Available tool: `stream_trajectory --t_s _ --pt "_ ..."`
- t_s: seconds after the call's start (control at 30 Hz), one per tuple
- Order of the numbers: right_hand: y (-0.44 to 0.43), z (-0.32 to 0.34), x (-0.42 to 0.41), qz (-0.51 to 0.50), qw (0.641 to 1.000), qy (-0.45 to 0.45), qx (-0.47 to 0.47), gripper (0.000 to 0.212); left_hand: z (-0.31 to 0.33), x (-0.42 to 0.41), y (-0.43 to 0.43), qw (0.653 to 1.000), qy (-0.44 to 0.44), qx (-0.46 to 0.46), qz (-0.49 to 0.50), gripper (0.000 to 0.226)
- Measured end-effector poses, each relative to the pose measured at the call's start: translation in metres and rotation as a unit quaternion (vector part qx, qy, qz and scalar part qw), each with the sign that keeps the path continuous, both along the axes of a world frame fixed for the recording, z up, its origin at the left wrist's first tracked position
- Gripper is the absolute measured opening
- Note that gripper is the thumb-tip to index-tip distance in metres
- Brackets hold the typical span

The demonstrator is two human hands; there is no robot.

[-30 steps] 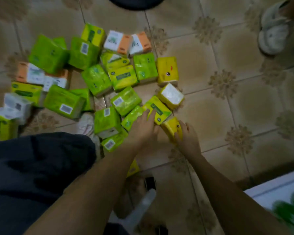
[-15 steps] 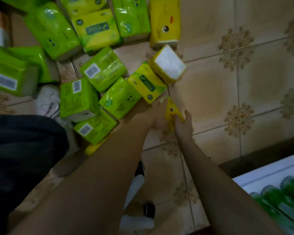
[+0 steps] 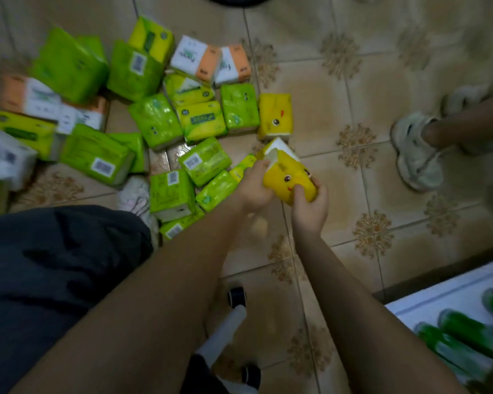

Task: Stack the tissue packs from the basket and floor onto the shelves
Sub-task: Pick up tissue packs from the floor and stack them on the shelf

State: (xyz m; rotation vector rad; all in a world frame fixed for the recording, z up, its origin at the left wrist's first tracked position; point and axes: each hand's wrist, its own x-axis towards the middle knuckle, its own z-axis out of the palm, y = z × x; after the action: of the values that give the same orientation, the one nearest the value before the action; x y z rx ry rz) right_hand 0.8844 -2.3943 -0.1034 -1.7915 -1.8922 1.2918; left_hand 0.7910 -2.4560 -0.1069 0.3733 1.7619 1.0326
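Floor [image 3: 339, 89]: beige glossy tiles, brown flower motifs at the joints. Green packs [image 3: 155, 123] lie scattered across its left half, some touching, some overlapping, barcode labels up on several. Two orange-and-white packs [image 3: 195, 59] sit at the far edge of the heap; a white pack [image 3: 3, 157] lies at far left. A yellow pack [image 3: 274, 116] with a printed chick face lies at the heap's right edge. A white-ended pack [image 3: 281, 147] shows just behind the hands, partly hidden.

To the right, well apart from the heap, is another person's foot in a pale slipper [image 3: 416, 155]. Lower right: white shelf [image 3: 439, 297] holding green bottles [image 3: 467, 334], blurred. Dark trousers [image 3: 54, 265] fill the lower left.

Held pack [image 3: 289, 180]: yellow, chick face up, tilted, lifted clear of the floor beside the heap. Both forearms reach forward and down. Left hand [image 3: 254, 189] grips the pack's left side, fingers curled around it. Right hand [image 3: 309, 206] grips the near right corner, thumb on the printed face, fingers wrapped beneath.

Packs are soft rectangular blocks in shiny plastic film, creased.
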Motion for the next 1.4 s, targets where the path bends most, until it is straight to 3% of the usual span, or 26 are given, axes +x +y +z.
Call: stream_trajectory --t_s 0.13,0.27,0.37,0.53,0.7,0.93,1.03,1.27,1.4 --pt "-0.021 0.068 -0.05 0.063 0.993 0.091 0.038 0.051 0.062 -0.042 -0.04 0.995 0.028 0.039 0.093 0.054" --pt "-0.076 0.134 -0.102 0.177 0.962 0.199 0.067 0.043 0.14 -0.083 -0.111 0.974 0.131 0.069 0.171 0.072" --pt "-0.14 0.188 -0.136 0.283 0.915 0.269 0.1 0.043 0.197 -0.1 -0.186 0.939 0.248 0.072 0.229 0.092" --pt "-0.262 0.271 -0.158 0.454 0.809 0.351 0.129 0.047 0.299 -0.084 -0.327 0.863 0.361 0.046 0.35 0.072" --pt "-0.391 0.338 -0.152 0.6 0.66 0.427 0.148 0.051 0.37 -0.029 -0.467 0.755 0.43 0.041 0.493 0.075" --pt "-0.558 0.411 -0.08 0.696 0.484 0.52 0.103 0.05 0.439 0.095 -0.614 0.579 0.511 -0.013 0.635 0.054" --pt "-0.613 0.437 -0.038 0.721 0.425 0.541 0.08 0.049 0.462 0.153 -0.655 0.5 0.526 -0.067 0.685 0.054" --pt "-0.732 0.469 0.06 0.783 0.296 0.547 0.014 0.048 0.48 0.272 -0.741 0.367 0.501 -0.127 0.774 0.056" --pt "-0.793 0.476 0.111 0.807 0.263 0.529 -0.019 0.046 0.488 0.326 -0.785 0.312 0.483 -0.161 0.802 0.054"
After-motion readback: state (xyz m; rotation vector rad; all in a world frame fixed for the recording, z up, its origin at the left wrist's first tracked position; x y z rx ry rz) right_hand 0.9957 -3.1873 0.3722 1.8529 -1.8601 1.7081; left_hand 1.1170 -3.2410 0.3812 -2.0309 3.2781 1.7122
